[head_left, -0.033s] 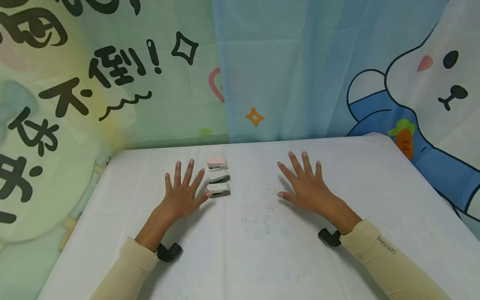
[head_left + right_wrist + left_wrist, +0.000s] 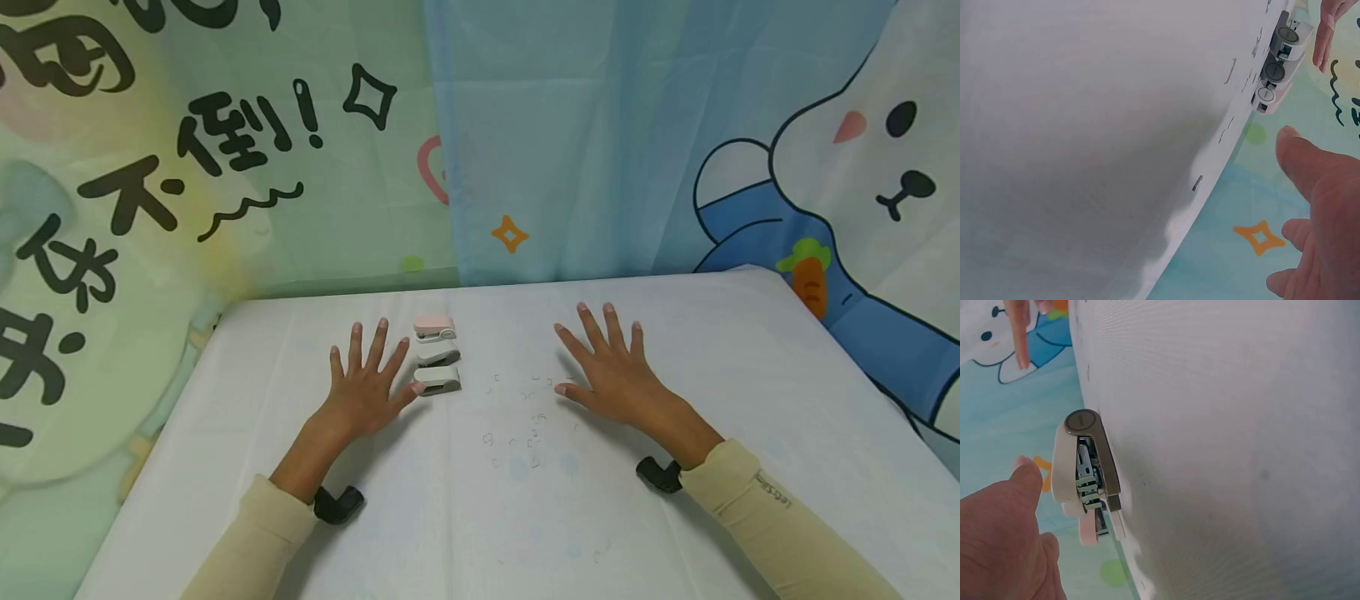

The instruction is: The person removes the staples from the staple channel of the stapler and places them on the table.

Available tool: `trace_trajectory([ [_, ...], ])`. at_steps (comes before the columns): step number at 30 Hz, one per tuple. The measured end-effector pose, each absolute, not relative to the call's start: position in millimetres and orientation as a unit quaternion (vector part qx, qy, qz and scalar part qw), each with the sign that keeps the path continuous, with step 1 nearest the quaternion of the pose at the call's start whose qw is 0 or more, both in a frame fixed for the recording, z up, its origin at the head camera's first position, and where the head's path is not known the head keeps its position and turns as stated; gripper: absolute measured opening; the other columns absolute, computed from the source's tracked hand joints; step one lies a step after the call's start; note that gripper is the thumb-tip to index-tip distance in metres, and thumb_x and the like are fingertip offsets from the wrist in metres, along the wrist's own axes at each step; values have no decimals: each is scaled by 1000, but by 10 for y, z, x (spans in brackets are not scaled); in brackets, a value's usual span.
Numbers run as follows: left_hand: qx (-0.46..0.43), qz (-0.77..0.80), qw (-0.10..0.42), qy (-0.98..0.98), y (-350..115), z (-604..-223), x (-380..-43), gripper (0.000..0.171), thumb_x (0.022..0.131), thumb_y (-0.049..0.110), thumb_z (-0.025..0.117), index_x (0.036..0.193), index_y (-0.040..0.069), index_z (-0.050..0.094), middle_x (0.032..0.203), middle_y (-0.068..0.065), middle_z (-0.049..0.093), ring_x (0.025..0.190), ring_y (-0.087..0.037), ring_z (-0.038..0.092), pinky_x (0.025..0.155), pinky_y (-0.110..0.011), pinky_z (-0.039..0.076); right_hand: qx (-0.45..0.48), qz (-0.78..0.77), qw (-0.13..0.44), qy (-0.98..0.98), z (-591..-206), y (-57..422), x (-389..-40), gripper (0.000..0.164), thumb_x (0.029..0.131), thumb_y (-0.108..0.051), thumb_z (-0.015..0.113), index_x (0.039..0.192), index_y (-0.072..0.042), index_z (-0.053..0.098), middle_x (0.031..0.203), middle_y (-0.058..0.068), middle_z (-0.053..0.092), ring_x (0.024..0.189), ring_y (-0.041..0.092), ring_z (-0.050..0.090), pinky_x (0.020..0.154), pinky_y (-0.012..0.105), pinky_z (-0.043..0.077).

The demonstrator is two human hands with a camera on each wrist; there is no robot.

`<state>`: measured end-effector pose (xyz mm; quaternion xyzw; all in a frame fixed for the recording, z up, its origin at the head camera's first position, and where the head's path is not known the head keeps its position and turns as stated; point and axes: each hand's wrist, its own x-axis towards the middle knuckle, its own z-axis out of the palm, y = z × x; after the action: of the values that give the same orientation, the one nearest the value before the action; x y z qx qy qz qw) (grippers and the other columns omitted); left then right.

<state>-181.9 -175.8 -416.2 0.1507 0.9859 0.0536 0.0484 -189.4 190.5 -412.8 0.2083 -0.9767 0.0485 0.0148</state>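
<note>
Three small staplers stand in a column on the white tabletop: a pink-topped one (image 2: 432, 324) farthest back, a white and grey one (image 2: 438, 353) in the middle, and another white and grey one (image 2: 439, 380) nearest me. My left hand (image 2: 363, 398) is just left of them, fingers spread and holding nothing. Its thumb overlaps the nearest stapler in the head view; in the left wrist view a gap shows between thumb and stapler (image 2: 1063, 465). My right hand (image 2: 618, 382) is spread over the table to the right, also holding nothing. Shadows fall under both hands.
Several loose staples (image 2: 533, 434) lie scattered on the white-covered table (image 2: 450, 533) between and in front of the hands. A printed curtain (image 2: 570, 142) hangs behind the table and along its left and right sides. Black wrist mounts (image 2: 339, 505) sit on both wrists.
</note>
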Motion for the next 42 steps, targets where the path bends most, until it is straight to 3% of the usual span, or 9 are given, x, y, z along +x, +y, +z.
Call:
trace_trajectory([
  [25,137,22,40,989,-1765,-4018,-1822,75,98,63,34,157,21,14,159,-14,-18,139,-42,-25,103,-69,-10,227,44,42,-972,-4046,1901,-1896,88,88,-58,62,155,-14,24,159,23,1,141,50,-6,101,74,3],
  [33,129,13,33,991,-1864,-3977,-1886,75,97,64,34,157,22,14,159,-15,-19,139,-40,-27,102,-68,-13,221,31,42,-974,-4061,1925,-1923,90,87,-57,64,155,-14,24,159,22,1,142,47,-9,103,71,-2],
  [37,140,34,55,988,-1834,-4008,-1861,76,98,64,34,157,21,14,158,-18,-17,140,-39,-24,103,-67,-12,231,31,41,-972,-4082,1918,-1943,90,87,-58,63,155,-15,23,160,22,0,142,47,-10,104,69,-4],
  [42,146,105,43,983,-1757,-3958,-1841,74,100,58,37,157,14,17,159,-21,-9,143,-39,-15,104,-66,-10,244,52,42,-968,-4064,1838,-1958,91,86,-56,66,155,-15,23,160,21,-1,142,48,-9,103,71,-1],
])
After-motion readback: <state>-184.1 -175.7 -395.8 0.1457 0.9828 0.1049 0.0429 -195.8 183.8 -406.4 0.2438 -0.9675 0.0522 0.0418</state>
